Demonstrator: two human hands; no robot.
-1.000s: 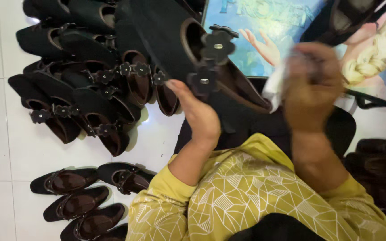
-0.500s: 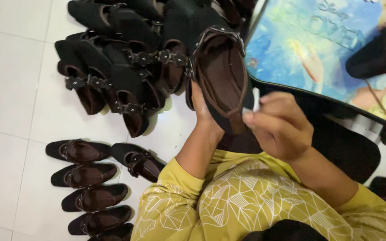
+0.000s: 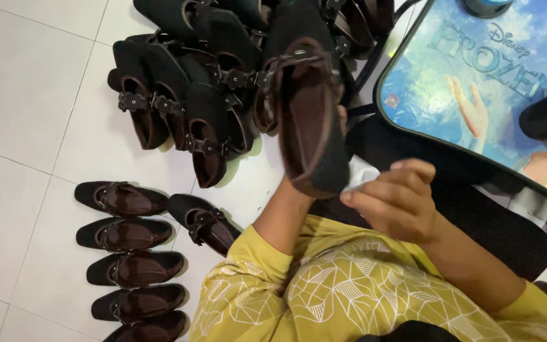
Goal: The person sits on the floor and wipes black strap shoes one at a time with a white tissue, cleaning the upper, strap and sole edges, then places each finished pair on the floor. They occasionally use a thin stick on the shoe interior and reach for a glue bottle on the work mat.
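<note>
Shoe (image 3: pixel 308 114), dark brown with a black outer and a strap across the opening, sits at upper centre of the frame, opening toward the camera. I log the left hand (image 3: pixel 343 120) as almost wholly hidden behind it; only a sliver of finger shows at the shoe's right edge, so I judge the hand is clasped round the back of the shoe and carrying it. Right hand (image 3: pixel 395 199), centre right, has its fingers curled, with thumb and fingertips pinching a small white cloth (image 3: pixel 359 174) that touches the shoe's lower end. Risk noted: the shoe is held from behind by one hand only; a firm push from the cloth could, in my judgement, twist it out of that hold and drop it onto the pile of shoes (image 3: pixel 191 95) at upper left. The cloth is held by a small corner and could slip free. Lower left, a row of shoes (image 3: pixel 131 253) lies sole down on the white tiled floor (image 3: pixel 26 101). Signage: a rounded rectangular board (image 3: pixel 476 82) with a black rim fills the upper right, blue and white cartoon artwork, pale lettering along its top, a white flower sticker at its corner.
</note>
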